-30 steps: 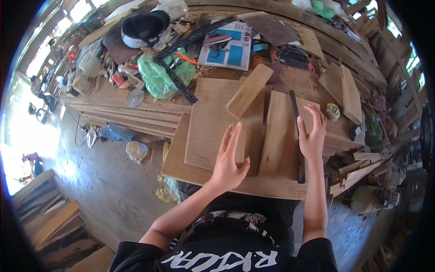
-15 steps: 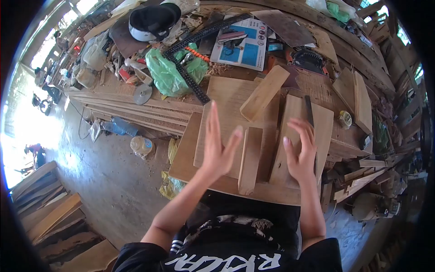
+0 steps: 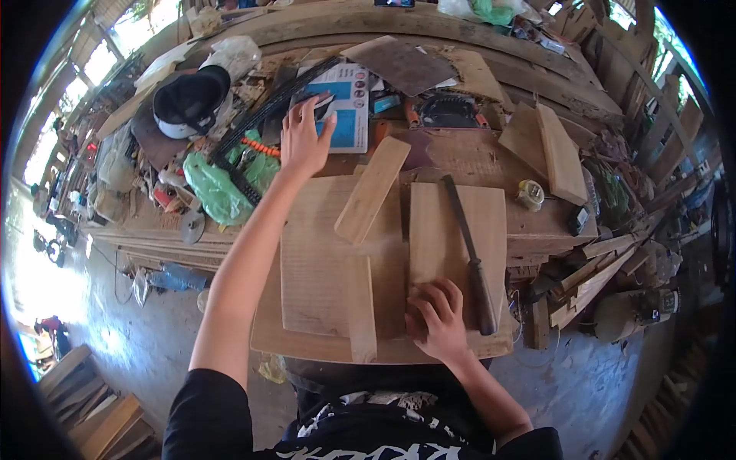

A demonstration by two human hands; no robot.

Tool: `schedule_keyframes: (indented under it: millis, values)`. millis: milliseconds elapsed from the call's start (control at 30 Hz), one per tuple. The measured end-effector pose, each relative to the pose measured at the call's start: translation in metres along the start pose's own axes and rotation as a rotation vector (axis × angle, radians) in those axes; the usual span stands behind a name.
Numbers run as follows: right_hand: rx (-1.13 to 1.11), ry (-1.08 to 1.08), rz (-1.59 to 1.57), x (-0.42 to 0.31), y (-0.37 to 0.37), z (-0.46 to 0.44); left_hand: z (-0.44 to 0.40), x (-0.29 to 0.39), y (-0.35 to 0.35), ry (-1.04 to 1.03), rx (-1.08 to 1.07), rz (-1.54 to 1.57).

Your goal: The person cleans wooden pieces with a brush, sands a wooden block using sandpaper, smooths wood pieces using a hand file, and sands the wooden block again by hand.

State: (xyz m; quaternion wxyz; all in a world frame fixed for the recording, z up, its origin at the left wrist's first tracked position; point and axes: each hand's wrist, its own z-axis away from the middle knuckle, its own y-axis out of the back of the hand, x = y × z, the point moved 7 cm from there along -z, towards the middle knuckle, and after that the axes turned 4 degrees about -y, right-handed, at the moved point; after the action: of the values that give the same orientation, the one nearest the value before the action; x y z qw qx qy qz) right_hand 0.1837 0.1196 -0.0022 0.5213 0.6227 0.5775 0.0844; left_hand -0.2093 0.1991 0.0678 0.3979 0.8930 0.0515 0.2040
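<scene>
My left hand (image 3: 307, 146) is stretched forward over a printed blue-and-white sheet (image 3: 350, 115), fingers apart. Small dark items on the sheet are partly hidden behind those fingers. My right hand (image 3: 438, 318) rests with bent, separated fingers at the near left part of a wooden board (image 3: 437, 222). On this board lies a long, dark, file-like tool (image 3: 462, 222) with its handle toward me. To the left is a wide board (image 3: 314, 268). A short wooden block (image 3: 373, 188) slants across its far edge, and a narrow strip (image 3: 359, 307) lies along its right side.
A black L-shaped square (image 3: 253, 115), a green plastic bag (image 3: 211, 188) and a cap (image 3: 188, 103) crowd the bench's left side. A tape roll (image 3: 530, 195) and a leaning plank (image 3: 561, 153) are at right. Stacked timber (image 3: 100, 418) stands on the floor.
My left hand has reached forward from above the wide board to the printed sheet. My right hand has come down onto the right board. The view has shifted to the right.
</scene>
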Motion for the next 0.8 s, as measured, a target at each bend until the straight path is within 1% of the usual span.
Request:
schedule_keyframes:
  millis: [33,133,233,267,367,500,633,733,800]
  values:
    - [0.008,-0.017,-0.005,0.002,0.0,0.0,-0.01,-0.009,-0.012,0.039,-0.081,-0.042]
    - [0.031,-0.037,-0.019,0.006,0.0,0.001,-0.027,-0.036,-0.038,0.077,-0.102,-0.244]
    - [0.042,-0.038,-0.016,0.006,0.0,0.002,-0.038,-0.088,-0.065,0.19,-0.081,-0.229]
    - [0.041,-0.041,-0.019,0.005,0.001,0.001,-0.04,-0.106,-0.076,0.137,-0.081,-0.255]
    - [0.044,-0.044,-0.027,0.005,0.001,-0.001,-0.041,-0.105,-0.069,0.034,-0.151,-0.388]
    - [0.043,-0.042,-0.014,0.006,-0.002,-0.001,-0.045,-0.103,-0.063,-0.036,-0.165,-0.447]
    - [0.041,-0.041,-0.004,0.006,-0.001,-0.001,-0.048,-0.102,-0.055,-0.022,-0.085,-0.421]
    - [0.043,-0.037,0.003,0.005,-0.002,-0.002,-0.053,-0.097,-0.055,-0.015,-0.128,-0.431]
    - [0.05,-0.034,0.01,0.005,-0.002,-0.002,-0.054,-0.093,-0.051,-0.015,-0.103,-0.455]
